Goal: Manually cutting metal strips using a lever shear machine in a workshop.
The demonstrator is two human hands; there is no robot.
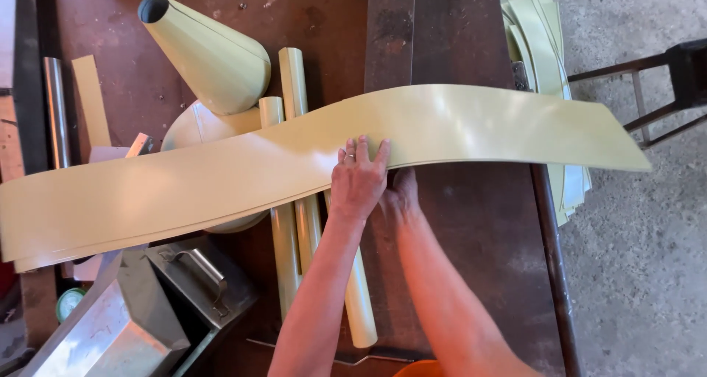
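- The curved sheet-metal strip (294, 167), pale yellow-green and long, lies across the dark workbench (471, 222) from the far left to past the right edge, where its right end hangs out over the concrete floor (648, 274).
- The left hand (359, 180) lies flat on top of the strip near its middle, fingers spread and pressing down; it closes around nothing.
- The right hand (400, 194) sits just beside it at the strip's near edge, fingers tucked under the sheet. How firmly it grips cannot be told, as the sheet hides the fingertips.
- To handle this well, I judge that both hands should stay near the middle for balance, since both long ends are free and could sag or swing.
- The thin edge looks sharp, so fingers underneath should lift, not slide along it.
- Under the strip lie several rolled tubes (294, 222) of the same colour, with a cone (210, 53) farther off to the left; the strip could knock or roll them.
- At the far right lies a stack of cut sheets (541, 46); at the near left stands a steel box with a handle (188, 274).
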